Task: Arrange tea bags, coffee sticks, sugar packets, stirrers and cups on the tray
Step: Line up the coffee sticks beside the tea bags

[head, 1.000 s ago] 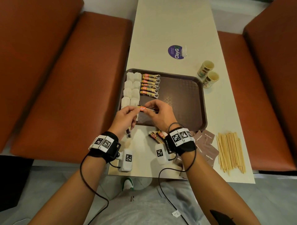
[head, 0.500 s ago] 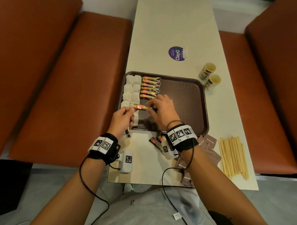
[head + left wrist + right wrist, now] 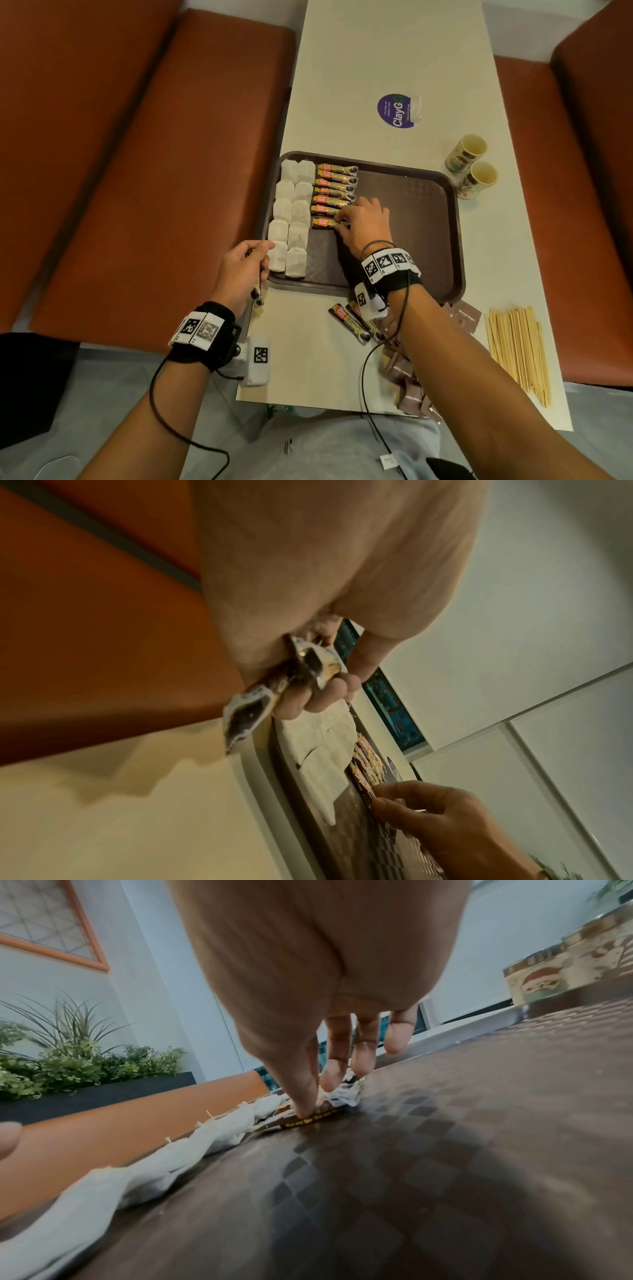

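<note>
A brown tray (image 3: 411, 219) holds two columns of white tea bags (image 3: 294, 212) along its left side. A column of coffee sticks (image 3: 334, 190) lies beside them. My right hand (image 3: 346, 219) pinches the nearest coffee stick (image 3: 322, 222) at its right end, and the stick lies flat on the tray at the column's near end. In the right wrist view the thumb (image 3: 304, 1107) presses this stick (image 3: 308, 1119) down. My left hand (image 3: 253, 260) hovers at the tray's near left corner and grips a few more coffee sticks (image 3: 246, 718).
Loose coffee sticks (image 3: 349, 322) and brown sugar packets (image 3: 411, 387) lie on the table near the tray's front edge. Wooden stirrers (image 3: 517, 349) lie at the right. Two paper cups (image 3: 474, 164) stand beyond the tray's far right corner. Orange benches flank the table.
My right hand took one coffee stick from between both hands, carried it forward and set it down at the column's near end. My left hand let go of it and drew back left.
</note>
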The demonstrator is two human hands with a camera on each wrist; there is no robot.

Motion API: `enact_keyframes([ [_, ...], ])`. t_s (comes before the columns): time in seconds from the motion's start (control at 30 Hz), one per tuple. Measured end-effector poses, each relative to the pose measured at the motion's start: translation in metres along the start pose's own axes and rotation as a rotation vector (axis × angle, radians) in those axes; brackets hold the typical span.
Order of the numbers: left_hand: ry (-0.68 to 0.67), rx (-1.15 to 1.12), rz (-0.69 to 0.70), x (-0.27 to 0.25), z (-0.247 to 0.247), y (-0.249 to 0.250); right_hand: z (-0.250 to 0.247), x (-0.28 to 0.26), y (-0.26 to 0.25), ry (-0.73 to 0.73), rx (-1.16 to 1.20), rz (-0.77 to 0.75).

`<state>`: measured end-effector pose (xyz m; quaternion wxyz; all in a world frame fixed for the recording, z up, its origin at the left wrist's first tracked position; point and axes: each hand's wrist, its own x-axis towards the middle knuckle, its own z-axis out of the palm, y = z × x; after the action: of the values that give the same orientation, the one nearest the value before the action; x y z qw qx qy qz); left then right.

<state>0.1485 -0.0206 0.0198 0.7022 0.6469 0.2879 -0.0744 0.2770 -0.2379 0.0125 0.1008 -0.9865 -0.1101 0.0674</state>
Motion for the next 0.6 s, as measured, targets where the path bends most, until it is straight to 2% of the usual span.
enact_keyframes([
  [0.23, -0.013, -0.004, -0.003, -0.0005, 0.0037, 0.0024, -0.0003, 0.0052, -0.0004, -0.006, 0.074, 0.005],
  [0.6, -0.019, -0.001, -0.013, -0.0031, 0.0021, 0.0065, -0.0025, 0.0087, -0.0051, -0.034, 0.052, 0.017],
])
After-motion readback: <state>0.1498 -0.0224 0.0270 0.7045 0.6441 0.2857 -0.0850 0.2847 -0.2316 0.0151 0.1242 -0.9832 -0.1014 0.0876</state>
